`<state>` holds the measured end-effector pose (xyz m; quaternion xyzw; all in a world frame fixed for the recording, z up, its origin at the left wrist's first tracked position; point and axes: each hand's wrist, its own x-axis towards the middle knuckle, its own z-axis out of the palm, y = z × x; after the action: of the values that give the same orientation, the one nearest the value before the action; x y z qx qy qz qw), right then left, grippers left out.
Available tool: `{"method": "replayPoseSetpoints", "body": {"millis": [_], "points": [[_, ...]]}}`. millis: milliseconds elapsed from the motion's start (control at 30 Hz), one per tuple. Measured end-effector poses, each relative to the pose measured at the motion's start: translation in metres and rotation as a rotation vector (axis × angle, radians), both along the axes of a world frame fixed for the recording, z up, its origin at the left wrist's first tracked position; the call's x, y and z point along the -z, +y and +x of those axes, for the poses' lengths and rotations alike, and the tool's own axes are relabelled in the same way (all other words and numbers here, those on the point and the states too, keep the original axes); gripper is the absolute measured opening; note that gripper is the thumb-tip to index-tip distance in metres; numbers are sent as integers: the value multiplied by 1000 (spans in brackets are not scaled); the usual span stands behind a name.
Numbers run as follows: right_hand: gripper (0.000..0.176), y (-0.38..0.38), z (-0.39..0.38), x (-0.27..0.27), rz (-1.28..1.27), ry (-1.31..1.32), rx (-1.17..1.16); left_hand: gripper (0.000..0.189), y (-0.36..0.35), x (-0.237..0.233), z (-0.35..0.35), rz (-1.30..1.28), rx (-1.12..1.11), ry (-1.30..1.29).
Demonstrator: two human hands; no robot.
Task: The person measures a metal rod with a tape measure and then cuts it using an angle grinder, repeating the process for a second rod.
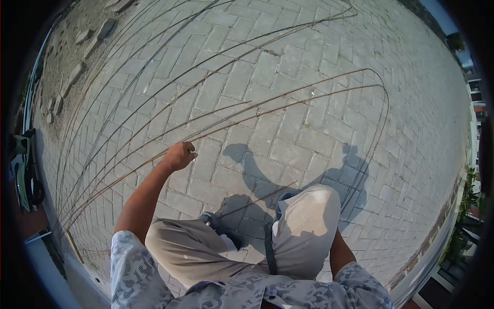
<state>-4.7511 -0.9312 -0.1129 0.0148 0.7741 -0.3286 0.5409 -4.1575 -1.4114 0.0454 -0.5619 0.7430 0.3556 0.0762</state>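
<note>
Long thin rusty rods (231, 121) lie in wide curves over the paving, several of them bunched at the left and bent back in a loop at the right. My left hand (180, 155) is at the near rods, its fingers curled in a closed grip around or against them; the exact contact is small in view. My right hand is hidden behind my right knee; only the forearm (340, 253) shows. A separate short rod (257, 201) runs over the ground between my feet.
Grey block paving (309, 139) spreads all around, with my shadow (329, 175) on it. Loose stone blocks (74, 77) lie on sandy soil at the upper left. A green vehicle (23, 177) stands at the left edge. A kerb and plants (465, 216) line the right.
</note>
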Motion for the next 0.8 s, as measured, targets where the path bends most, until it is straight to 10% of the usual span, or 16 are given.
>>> {"method": "replayPoseSetpoints", "body": {"millis": [233, 400, 633, 800], "points": [[53, -17, 23, 39, 84, 239, -243, 34, -3, 103, -51, 22, 47, 99], [66, -61, 14, 31, -67, 420, -327, 36, 41, 93, -100, 173, 73, 100], [74, -300, 88, -65, -474, 817, -607, 77, 82, 85, -230, 496, 13, 530], [64, -404, 134, -90, -658, 531, -538, 88, 96, 79, -292, 622, -290, 1010]]}}
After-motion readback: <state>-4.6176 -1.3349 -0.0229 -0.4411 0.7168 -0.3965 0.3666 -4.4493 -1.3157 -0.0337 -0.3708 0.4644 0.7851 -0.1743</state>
